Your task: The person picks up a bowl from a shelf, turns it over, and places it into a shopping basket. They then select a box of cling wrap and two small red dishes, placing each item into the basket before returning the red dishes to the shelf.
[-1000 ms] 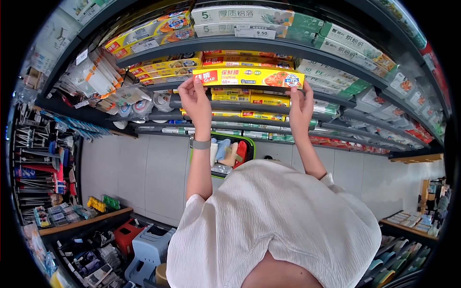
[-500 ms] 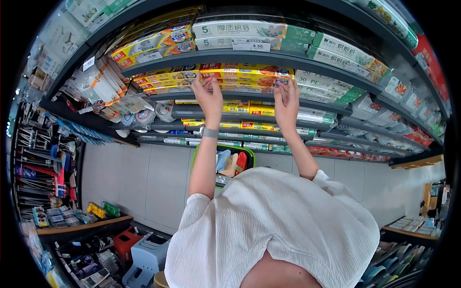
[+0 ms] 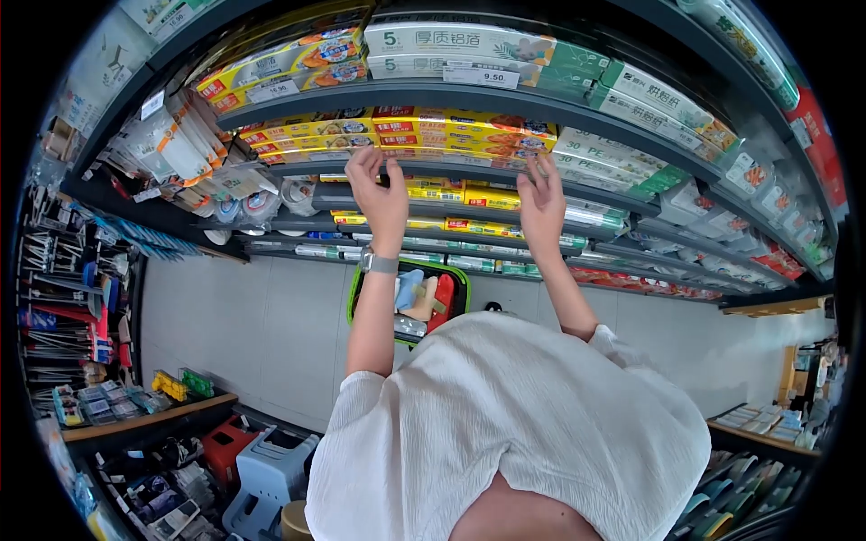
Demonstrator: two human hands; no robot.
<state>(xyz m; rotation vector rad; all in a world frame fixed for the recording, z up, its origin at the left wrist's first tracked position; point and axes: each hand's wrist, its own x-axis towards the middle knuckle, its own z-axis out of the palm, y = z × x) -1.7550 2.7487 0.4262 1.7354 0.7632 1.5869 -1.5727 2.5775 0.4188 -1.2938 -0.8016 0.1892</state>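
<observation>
In front of the stocked shelves, my left hand (image 3: pixel 379 198) is raised with thumb and fingers apart and nothing in them. Its fingertips are by the front edge of the shelf that carries long yellow boxes (image 3: pixel 465 131), stacked flat. My right hand (image 3: pixel 543 207) is held up near the right end of that stack, fingers loosely bent and apart, also without anything. Whether the fingertips touch the shelf edge cannot be made out. A watch (image 3: pixel 379 262) is on my left wrist. White-and-green boxes marked PE (image 3: pixel 600 160) lie to the right of the yellow ones.
White foil boxes (image 3: pixel 460 41) and a price tag (image 3: pixel 481 75) are on the shelf above. Lower shelves hold more yellow boxes (image 3: pixel 492 198). On the floor below stands a green-rimmed basket (image 3: pixel 468 293) with several items. Behind on the left are plastic stools (image 3: pixel 271 478).
Both hands have drawn down and back from the front of the yellow boxes to the shelf edge below. The view has shifted slightly, showing more of the basket.
</observation>
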